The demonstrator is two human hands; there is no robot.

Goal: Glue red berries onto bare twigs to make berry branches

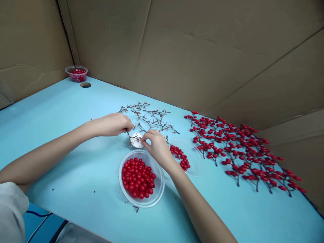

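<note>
The bare twig (133, 136) sits pinched between both sets of fingertips, left hand (112, 124) and right hand (157, 145), over a small white dish (137, 140). A slip could scatter berries (bowl (141, 178) just below the fingers).

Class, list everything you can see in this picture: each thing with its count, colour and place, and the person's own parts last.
Table: one, light blue, across the view.
Cardboard walls: brown, behind the table.
Near bowl of berries: one, clear, red berries, front centre.
Second berry dish: one, clear, right of the near bowl.
Far tub: one, clear, red contents, back left.
Bare twigs: several, brown, centre back.
Berry branches: many, red, right.
White dish: one, between the hands.
Left hand: pinching a twig.
Right hand: grip on the same twig.
</note>
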